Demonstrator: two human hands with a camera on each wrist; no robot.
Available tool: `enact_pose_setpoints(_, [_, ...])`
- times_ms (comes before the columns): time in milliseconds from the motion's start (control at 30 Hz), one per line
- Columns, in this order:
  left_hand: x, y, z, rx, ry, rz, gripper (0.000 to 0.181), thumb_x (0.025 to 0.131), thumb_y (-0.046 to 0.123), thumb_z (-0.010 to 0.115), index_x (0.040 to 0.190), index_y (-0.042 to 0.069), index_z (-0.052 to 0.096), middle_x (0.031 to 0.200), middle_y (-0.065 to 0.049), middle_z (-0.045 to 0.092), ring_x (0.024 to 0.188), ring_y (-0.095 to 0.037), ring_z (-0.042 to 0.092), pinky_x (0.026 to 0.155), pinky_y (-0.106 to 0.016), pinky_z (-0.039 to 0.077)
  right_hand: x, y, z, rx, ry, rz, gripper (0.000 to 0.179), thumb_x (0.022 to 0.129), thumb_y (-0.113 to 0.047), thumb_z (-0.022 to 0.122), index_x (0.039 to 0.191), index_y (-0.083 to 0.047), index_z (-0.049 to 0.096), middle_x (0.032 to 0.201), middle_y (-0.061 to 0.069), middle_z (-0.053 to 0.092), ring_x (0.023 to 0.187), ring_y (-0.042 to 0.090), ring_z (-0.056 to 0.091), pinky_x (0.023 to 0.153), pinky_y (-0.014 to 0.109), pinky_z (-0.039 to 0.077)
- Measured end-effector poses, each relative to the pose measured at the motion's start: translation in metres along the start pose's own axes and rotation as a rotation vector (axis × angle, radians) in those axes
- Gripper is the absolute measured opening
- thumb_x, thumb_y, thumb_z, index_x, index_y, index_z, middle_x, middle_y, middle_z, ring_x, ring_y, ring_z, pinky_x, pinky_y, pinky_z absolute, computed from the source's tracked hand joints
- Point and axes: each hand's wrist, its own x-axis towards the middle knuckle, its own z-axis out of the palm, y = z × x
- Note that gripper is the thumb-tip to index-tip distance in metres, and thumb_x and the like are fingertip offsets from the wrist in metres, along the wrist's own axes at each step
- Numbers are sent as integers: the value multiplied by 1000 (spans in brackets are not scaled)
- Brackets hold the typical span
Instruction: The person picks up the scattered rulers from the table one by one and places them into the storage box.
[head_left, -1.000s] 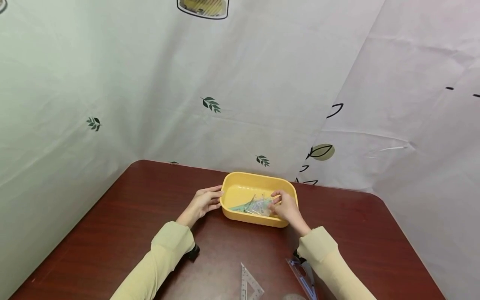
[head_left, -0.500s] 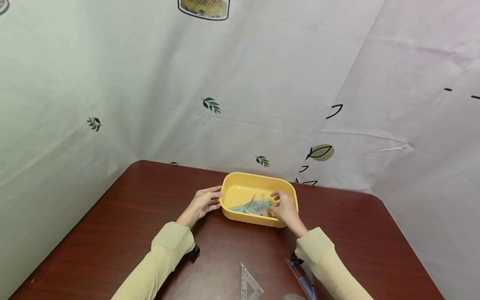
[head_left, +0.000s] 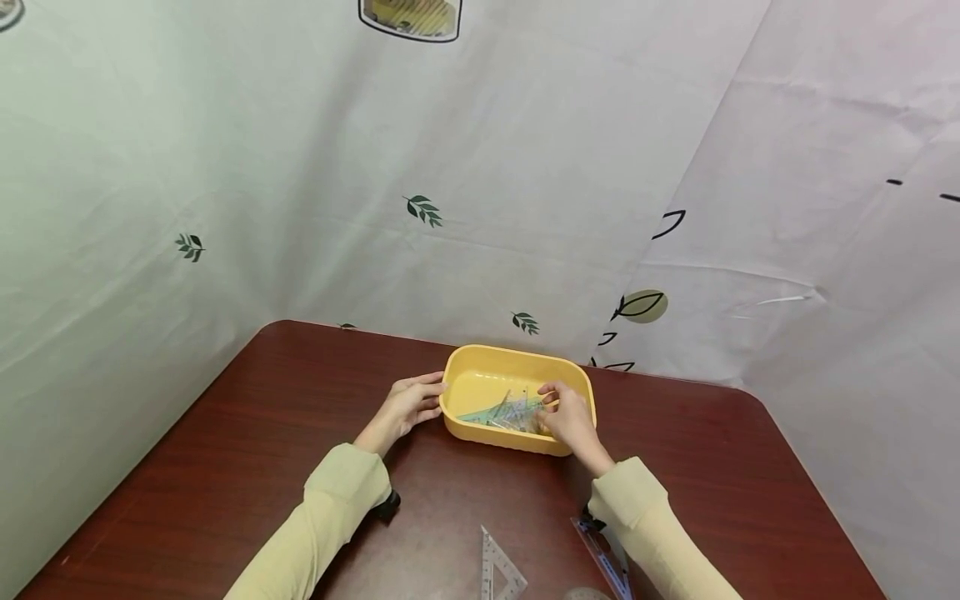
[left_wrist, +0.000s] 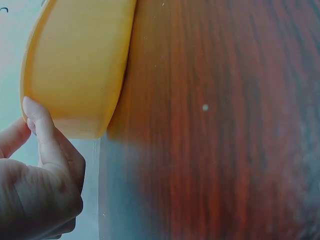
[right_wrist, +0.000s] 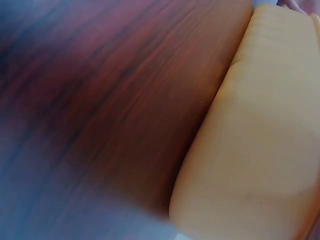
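A yellow plastic basket [head_left: 517, 358] stands near the far edge of the table. My left hand [head_left: 402, 407] pinches its left end at the rim; in the left wrist view the left hand [left_wrist: 45, 175] has a fingertip against the outer wall. My right hand [head_left: 572, 421] reaches over the near right rim into the basket, fingers bent beside a pile of clear plastic rulers [head_left: 516, 412]. A green ruler [head_left: 480, 415] lies under that pile. I cannot tell whether the right fingers grip a piece. The right wrist view shows only the basket's outer wall [right_wrist: 255, 130] and tabletop.
On the dark red table [head_left: 300, 392] near the front lie a clear set square [head_left: 498, 567], a blue-marked triangle [head_left: 606, 558] partly under the right forearm, and a clear round-edged piece [head_left: 587, 593]. A white patterned sheet [head_left: 480, 167] hangs behind the table.
My right hand shifts slightly within the basket, its forearm drawing a little to the left. The left hand and the basket keep their places.
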Motion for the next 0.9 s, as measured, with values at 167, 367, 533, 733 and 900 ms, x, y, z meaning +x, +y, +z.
enact_pose_setpoints(167, [0,0,1,1,3,5,45,93,10,63,137,6,53,85,2,67,64,-5,61,58,-17,53,-1,1,0,66,52,-70,23,79,0,72,101,0,66,91,14,67,76,22,66,58,25,52])
enact_pose_setpoints(367, [0,0,1,1,14,2,46,92,9,64,136,6,54,82,2,68,62,-5,61,57,-17,54,-5,5,6,29,183,-360,16,81,2,71,95,-4,66,95,11,65,84,23,62,65,31,58])
enact_pose_setpoints(533, [0,0,2,3,14,5,46,91,9,65,136,6,54,80,2,67,63,-5,62,59,-17,54,-8,2,4,13,194,-408,18,80,0,74,96,-5,69,96,10,66,88,23,58,72,37,57])
enact_pose_setpoints(733, [0,0,2,18,17,6,46,91,10,65,136,6,54,83,2,67,64,-5,61,59,-17,54,-18,-7,-4,-31,163,-388,26,77,-5,78,102,-5,72,97,9,68,91,24,57,76,41,54])
enact_pose_setpoints(900, [0,2,1,14,29,-11,47,91,10,66,137,8,54,84,2,68,64,-5,62,60,-18,55,-33,-18,-7,-23,130,-490,31,73,-4,82,102,-5,71,96,9,67,87,24,59,72,36,57])
